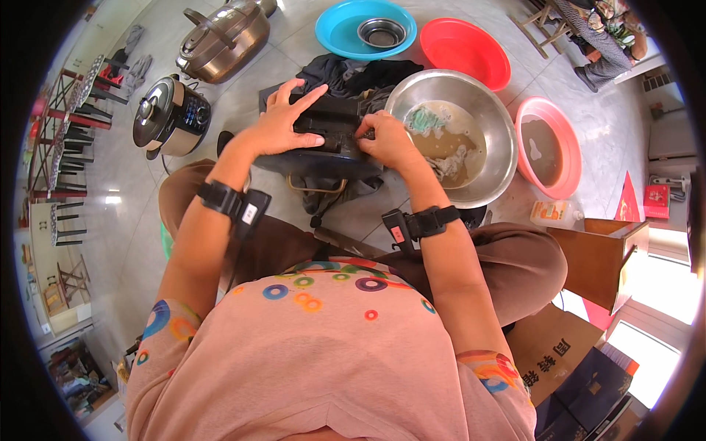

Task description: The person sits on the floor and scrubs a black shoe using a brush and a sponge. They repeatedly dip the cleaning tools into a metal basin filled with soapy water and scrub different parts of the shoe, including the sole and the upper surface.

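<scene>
A dark, box-like appliance or case [314,164] sits on the floor in front of me; its exact kind is unclear. My left hand [287,124] rests on its top with fingers spread, the thumb lying near a recess. With bent fingers and thumb, my right hand [386,138] touches the top's right part; whether it pinches something small there is hidden. Just right of that hand stands a wide metal basin [502,149] of murky water, with a green cloth or scrubber [424,120] and a greyish wet cloth [453,164] inside. Dark cloths [380,77] lie behind the case.
A blue basin [339,33] holding metal bowls [381,33], a red basin [466,52] and a pink basin of murky water [573,160] stand beyond. Left are an electric cooker [171,118] and a bronze-coloured cooker [231,47]. A wooden drawer [595,253] is right; another person [601,49] sits far right.
</scene>
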